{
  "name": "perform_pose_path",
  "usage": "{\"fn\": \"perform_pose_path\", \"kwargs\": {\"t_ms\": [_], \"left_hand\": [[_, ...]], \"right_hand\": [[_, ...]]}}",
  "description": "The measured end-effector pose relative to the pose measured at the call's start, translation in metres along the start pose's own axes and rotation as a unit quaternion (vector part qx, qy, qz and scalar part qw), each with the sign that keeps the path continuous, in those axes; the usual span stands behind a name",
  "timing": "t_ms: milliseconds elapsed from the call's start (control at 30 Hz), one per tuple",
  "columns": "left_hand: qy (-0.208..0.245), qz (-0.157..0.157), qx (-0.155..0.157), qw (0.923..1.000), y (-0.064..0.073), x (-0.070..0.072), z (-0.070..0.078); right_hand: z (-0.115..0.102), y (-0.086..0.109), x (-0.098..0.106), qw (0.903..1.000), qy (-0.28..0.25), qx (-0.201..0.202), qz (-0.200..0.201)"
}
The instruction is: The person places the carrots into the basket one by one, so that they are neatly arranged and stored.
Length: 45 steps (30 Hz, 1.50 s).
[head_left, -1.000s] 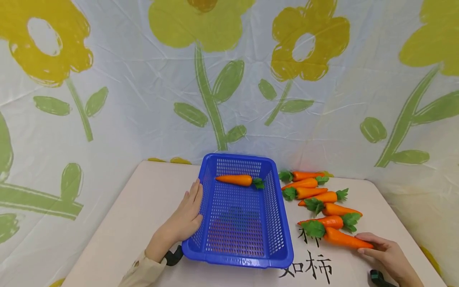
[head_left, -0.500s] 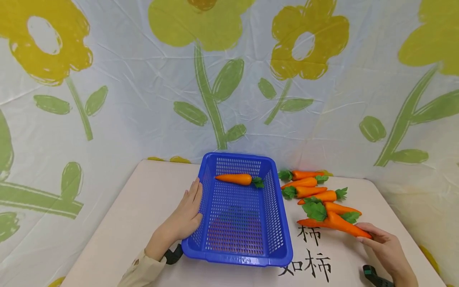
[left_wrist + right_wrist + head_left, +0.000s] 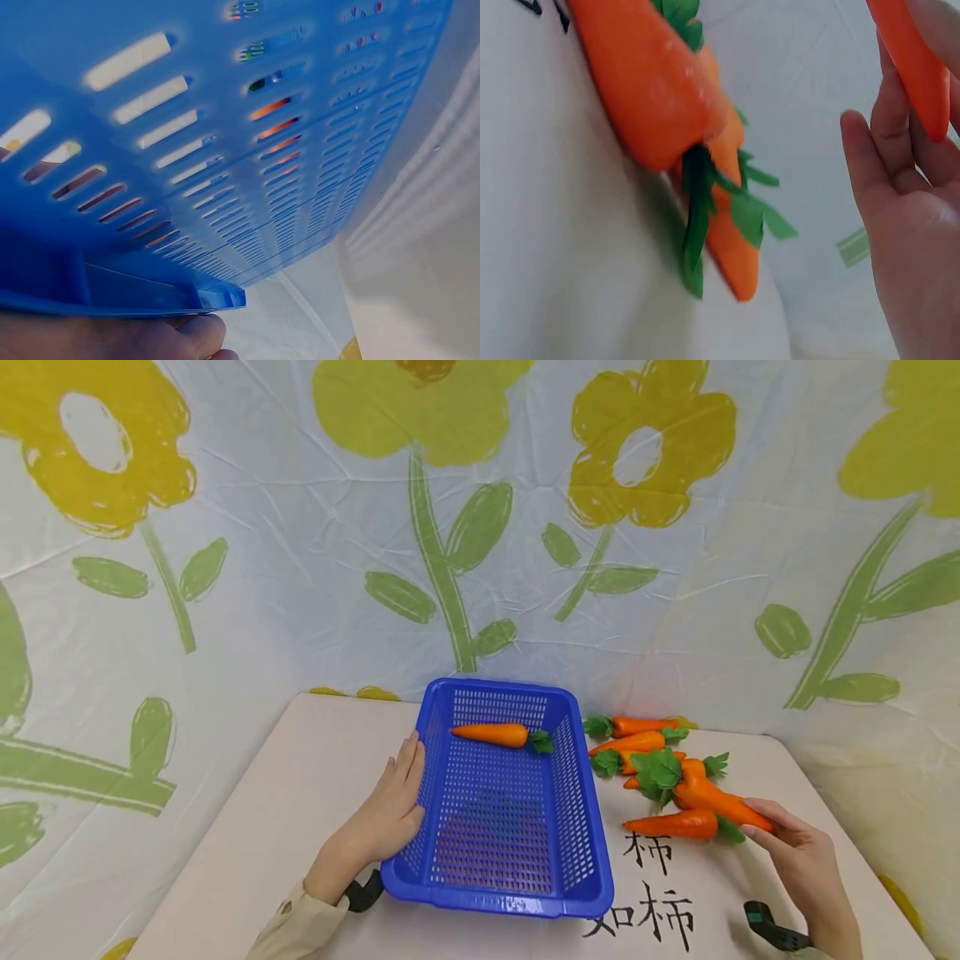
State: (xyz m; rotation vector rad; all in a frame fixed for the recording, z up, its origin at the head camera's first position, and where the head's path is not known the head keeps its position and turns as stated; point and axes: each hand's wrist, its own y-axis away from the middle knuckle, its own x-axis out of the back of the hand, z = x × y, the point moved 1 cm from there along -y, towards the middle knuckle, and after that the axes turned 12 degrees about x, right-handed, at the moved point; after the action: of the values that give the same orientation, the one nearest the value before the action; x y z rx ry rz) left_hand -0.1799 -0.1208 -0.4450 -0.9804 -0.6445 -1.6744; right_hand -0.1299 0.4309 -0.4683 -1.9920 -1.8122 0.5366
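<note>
A blue plastic basket (image 3: 495, 906) with slotted walls stands mid-table, a single carrot (image 3: 491, 735) lying inside near its far end. My left hand (image 3: 390, 810) rests with straight fingers along the basket's left rim; the left wrist view has its fingers (image 3: 172, 337) under that rim. At the right, my right hand (image 3: 802, 852) pinches a carrot (image 3: 720, 802) by its tapered tip, leafy end pointing left. In the right wrist view the held carrot's tip (image 3: 922, 82) sits between thumb and fingers. A redder carrot (image 3: 675, 825) lies on the table just below the held one.
Several more carrots (image 3: 637, 742) lie in a loose column right of the basket, tops pointing alternate ways. Black brush characters (image 3: 667, 918) mark the pale table (image 3: 300, 793) in front of them. A flower-printed cloth (image 3: 300, 568) hangs behind the table.
My right hand has raised the nearest carrot off the table and carried it away from me, over the other carrots. The left hand and basket stay put.
</note>
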Motion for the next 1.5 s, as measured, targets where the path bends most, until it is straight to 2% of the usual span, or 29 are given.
{"fn": "perform_pose_path", "kwargs": {"t_ms": [133,333,800,933,1200,1333,1500], "left_hand": [[0.0,0.003,-0.004,1.0,0.0,0.0,0.0],[-0.002,0.002,-0.004,1.0,-0.001,0.001,0.001],[0.0,-0.004,0.0,1.0,-0.001,-0.001,-0.001],[-0.004,0.001,-0.001,1.0,0.0,-0.001,-0.002],[0.001,0.004,-0.004,1.0,0.0,-0.001,-0.002],[0.002,0.005,-0.003,1.0,-0.001,-0.001,-0.001],[-0.002,-0.001,-0.001,1.0,-0.001,-0.001,-0.002]], "right_hand": [[-0.007,-0.008,-0.009,0.9997,-0.003,0.021,0.013],[-0.022,-0.019,-0.022,0.9956,-0.059,0.065,0.032],[-0.054,-0.056,-0.052,0.9937,-0.06,0.084,0.045],[-0.064,-0.066,-0.065,0.9938,-0.058,0.08,0.05],[-0.078,-0.084,-0.096,0.9913,-0.075,0.064,0.087],[-0.083,-0.094,-0.111,0.9918,-0.064,0.057,0.095],[-0.089,-0.108,-0.13,0.9937,-0.053,0.049,0.086]]}}
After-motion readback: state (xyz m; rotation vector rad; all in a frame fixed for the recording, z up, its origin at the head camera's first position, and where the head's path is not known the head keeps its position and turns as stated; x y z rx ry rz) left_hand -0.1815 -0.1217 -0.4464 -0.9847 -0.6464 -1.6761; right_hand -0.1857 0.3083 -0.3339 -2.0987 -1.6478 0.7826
